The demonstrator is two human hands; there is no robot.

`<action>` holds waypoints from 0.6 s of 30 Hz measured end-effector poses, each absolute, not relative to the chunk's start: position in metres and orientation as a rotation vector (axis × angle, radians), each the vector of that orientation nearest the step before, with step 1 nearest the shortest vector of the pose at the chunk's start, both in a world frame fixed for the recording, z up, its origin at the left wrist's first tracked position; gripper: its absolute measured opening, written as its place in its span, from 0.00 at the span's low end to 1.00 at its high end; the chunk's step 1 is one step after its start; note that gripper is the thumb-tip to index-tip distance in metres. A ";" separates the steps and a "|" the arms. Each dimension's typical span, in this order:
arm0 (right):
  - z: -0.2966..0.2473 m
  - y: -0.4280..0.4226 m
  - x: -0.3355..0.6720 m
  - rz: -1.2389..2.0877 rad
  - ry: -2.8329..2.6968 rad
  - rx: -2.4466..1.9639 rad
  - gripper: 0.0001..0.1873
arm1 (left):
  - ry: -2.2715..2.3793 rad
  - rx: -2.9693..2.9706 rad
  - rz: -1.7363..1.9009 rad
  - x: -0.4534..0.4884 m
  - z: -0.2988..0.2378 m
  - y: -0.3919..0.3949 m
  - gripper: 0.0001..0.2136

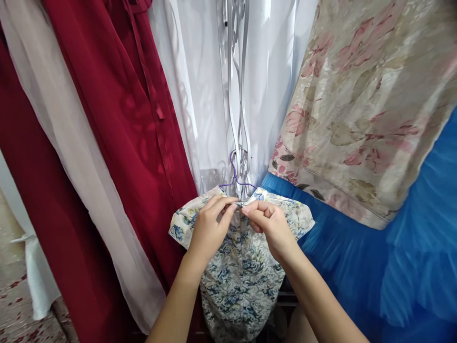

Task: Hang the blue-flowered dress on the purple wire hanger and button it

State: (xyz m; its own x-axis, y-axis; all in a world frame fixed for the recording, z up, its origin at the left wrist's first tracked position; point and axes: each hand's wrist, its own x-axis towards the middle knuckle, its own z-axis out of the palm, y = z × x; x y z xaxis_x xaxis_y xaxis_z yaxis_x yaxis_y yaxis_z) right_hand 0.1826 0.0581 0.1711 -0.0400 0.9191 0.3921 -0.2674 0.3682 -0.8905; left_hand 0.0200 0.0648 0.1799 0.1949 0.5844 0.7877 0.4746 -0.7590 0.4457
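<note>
Here both hands (240, 224) pinch the patterned dress (240, 274) collar.

Clearance around the blue-patterned dress (239, 276). Your left hand (209, 231) and right hand (270, 227) pinch its collar with fingertips touching, so nothing passes between them. To your left, the red garment (117, 119) hangs just beside the dress's sleeve and, with the pale sheer panel (71, 143) lying across it, closes that side. Straight ahead, the white sheer fabric (198, 71) and silver scrollwork (238, 71) stand close behind the purple hanger (233, 174). To your right, the blue tulle skirt (392, 267) touches the other sleeve, and the floral brocade garment (364, 105) overhangs it. Open room remains on your side of the dress, beneath both hands, and over the floor (16, 309) at far lower left.
</note>
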 end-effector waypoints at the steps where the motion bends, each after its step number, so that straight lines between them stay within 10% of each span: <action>1: 0.170 0.061 0.183 1.062 -1.251 -0.705 0.15 | 1.030 2.415 1.611 0.023 0.184 0.068 0.07; 9: 0.134 0.082 0.176 0.985 -1.316 -0.872 0.16 | 1.145 2.201 1.963 0.015 0.192 0.076 0.08; 18: 0.117 0.062 0.176 1.077 -1.422 -0.862 0.16 | 0.932 0.615 2.150 -0.082 0.144 0.145 0.05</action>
State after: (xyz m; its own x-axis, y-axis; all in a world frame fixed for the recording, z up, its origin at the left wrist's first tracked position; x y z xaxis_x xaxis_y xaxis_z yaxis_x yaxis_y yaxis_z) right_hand 0.1762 0.0622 0.1171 -0.1339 0.9353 0.3277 -0.0619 0.3221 -0.9447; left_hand -0.0815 0.1446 0.1436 -0.6395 0.7556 0.1416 -0.4133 -0.4932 0.7655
